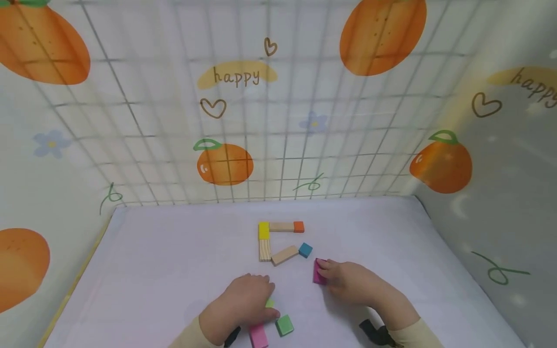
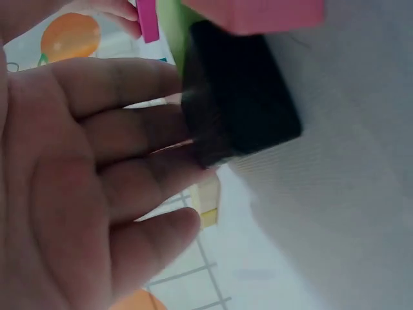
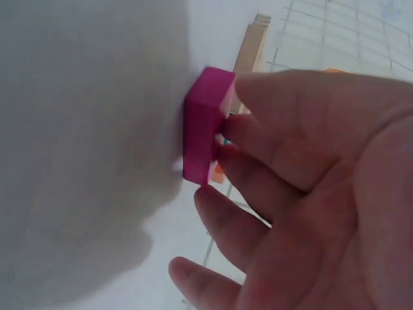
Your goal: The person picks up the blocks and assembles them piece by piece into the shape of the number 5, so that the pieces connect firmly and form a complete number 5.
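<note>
In the head view my right hand (image 1: 348,282) touches a magenta block (image 1: 319,271) on the white table. The right wrist view shows its loosely bent fingertips against one side of this block (image 3: 200,132), the outer fingers spread apart. My left hand (image 1: 245,299) is low over several blocks near the front. Beside its thumb are a green block (image 1: 285,326) and a pink block (image 1: 258,336); a light green one (image 1: 270,303) is partly covered. A dark block (image 2: 248,97) lies in front of the left fingertips in the left wrist view and hides them.
Farther back, a yellow block (image 1: 264,230), two plain wooden blocks (image 1: 281,227) (image 1: 285,255), a striped wooden block (image 1: 264,250) and an orange cube (image 1: 299,227) form a bent line. A blue cube (image 1: 305,250) touches one end. Printed curtains (image 1: 283,111) surround the table.
</note>
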`<act>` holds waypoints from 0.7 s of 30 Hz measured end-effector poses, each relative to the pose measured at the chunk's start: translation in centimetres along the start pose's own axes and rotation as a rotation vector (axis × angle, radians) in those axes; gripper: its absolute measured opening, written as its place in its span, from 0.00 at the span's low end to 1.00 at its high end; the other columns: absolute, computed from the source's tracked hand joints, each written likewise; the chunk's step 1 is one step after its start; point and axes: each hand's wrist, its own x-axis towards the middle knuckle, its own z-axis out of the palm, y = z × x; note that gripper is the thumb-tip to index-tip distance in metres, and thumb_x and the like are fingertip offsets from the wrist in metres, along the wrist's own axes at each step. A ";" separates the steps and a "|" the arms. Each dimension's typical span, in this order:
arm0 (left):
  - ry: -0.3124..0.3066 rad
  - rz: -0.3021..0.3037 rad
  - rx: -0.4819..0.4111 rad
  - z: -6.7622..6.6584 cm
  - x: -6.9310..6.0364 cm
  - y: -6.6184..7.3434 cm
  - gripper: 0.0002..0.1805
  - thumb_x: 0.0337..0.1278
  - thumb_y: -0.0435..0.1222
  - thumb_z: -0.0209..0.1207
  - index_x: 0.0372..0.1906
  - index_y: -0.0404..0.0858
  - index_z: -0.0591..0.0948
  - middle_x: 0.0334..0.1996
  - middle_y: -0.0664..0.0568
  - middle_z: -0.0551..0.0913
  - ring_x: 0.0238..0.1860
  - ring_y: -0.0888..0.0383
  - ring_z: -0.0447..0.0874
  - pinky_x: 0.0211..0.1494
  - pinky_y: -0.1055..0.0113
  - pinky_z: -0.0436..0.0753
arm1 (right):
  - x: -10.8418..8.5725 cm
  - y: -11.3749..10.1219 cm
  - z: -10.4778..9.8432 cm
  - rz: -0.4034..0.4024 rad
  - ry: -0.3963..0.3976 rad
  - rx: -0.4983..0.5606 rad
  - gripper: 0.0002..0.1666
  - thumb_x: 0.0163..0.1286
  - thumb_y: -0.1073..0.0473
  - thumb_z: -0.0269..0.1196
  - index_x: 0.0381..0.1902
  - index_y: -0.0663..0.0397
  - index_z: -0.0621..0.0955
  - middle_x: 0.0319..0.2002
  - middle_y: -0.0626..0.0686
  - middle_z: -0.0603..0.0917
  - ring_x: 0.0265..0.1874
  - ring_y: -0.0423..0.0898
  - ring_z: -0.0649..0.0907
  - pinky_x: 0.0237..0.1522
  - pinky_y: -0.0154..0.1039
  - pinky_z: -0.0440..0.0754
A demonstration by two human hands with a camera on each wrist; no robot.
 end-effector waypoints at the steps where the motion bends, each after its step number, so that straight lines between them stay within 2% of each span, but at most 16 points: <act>1: 0.010 -0.005 0.008 0.0 -0.1 0.0 0.36 0.52 0.66 0.64 0.59 0.47 0.83 0.61 0.51 0.83 0.64 0.52 0.80 0.69 0.51 0.75 | 0.1 -0.1 0.1 0.019 0.006 0.007 0.29 0.65 0.58 0.69 0.65 0.47 0.80 0.71 0.47 0.75 0.71 0.51 0.74 0.68 0.55 0.73; 6: 0.051 -0.078 0.059 -0.3 -0.9 0.3 0.43 0.50 0.67 0.65 0.63 0.40 0.81 0.67 0.44 0.78 0.69 0.49 0.74 0.72 0.48 0.72 | 0.4 -0.3 0.8 0.099 0.082 -0.009 0.28 0.66 0.56 0.69 0.65 0.49 0.80 0.70 0.50 0.77 0.69 0.53 0.76 0.65 0.55 0.76; 10: 0.082 -0.155 0.079 -0.6 -1.5 0.6 0.43 0.48 0.67 0.66 0.59 0.39 0.83 0.65 0.40 0.79 0.64 0.46 0.79 0.65 0.46 0.77 | 0.5 -0.4 1.2 0.114 0.120 -0.043 0.26 0.67 0.55 0.69 0.63 0.49 0.81 0.69 0.48 0.77 0.67 0.53 0.78 0.63 0.54 0.78; 13: 0.078 -0.172 0.108 -0.8 -1.7 1.0 0.43 0.48 0.68 0.65 0.60 0.40 0.83 0.63 0.41 0.80 0.61 0.46 0.81 0.60 0.48 0.80 | 0.7 -0.5 1.3 0.095 0.133 -0.045 0.27 0.67 0.56 0.69 0.64 0.48 0.81 0.69 0.48 0.77 0.67 0.52 0.78 0.63 0.53 0.78; 16: 0.036 -0.097 0.103 -0.8 -1.6 1.6 0.43 0.50 0.69 0.63 0.63 0.43 0.81 0.64 0.47 0.81 0.62 0.50 0.81 0.61 0.50 0.81 | 0.8 -0.4 1.3 0.066 0.149 -0.035 0.27 0.67 0.57 0.68 0.64 0.49 0.81 0.69 0.49 0.77 0.67 0.52 0.78 0.64 0.53 0.78; 19: -0.013 0.054 0.060 -0.4 -1.6 2.3 0.40 0.53 0.69 0.61 0.63 0.47 0.81 0.66 0.53 0.80 0.65 0.57 0.79 0.61 0.55 0.82 | 0.9 -0.2 1.4 0.042 0.169 -0.018 0.26 0.67 0.58 0.67 0.63 0.50 0.82 0.68 0.49 0.78 0.67 0.53 0.79 0.64 0.53 0.78; 21: -0.022 0.138 0.058 -0.1 -1.6 2.6 0.39 0.53 0.69 0.61 0.62 0.48 0.82 0.66 0.54 0.79 0.65 0.60 0.78 0.59 0.57 0.83 | 1.0 -0.2 1.5 0.040 0.175 0.002 0.26 0.67 0.59 0.67 0.63 0.51 0.82 0.69 0.49 0.77 0.67 0.53 0.78 0.64 0.53 0.78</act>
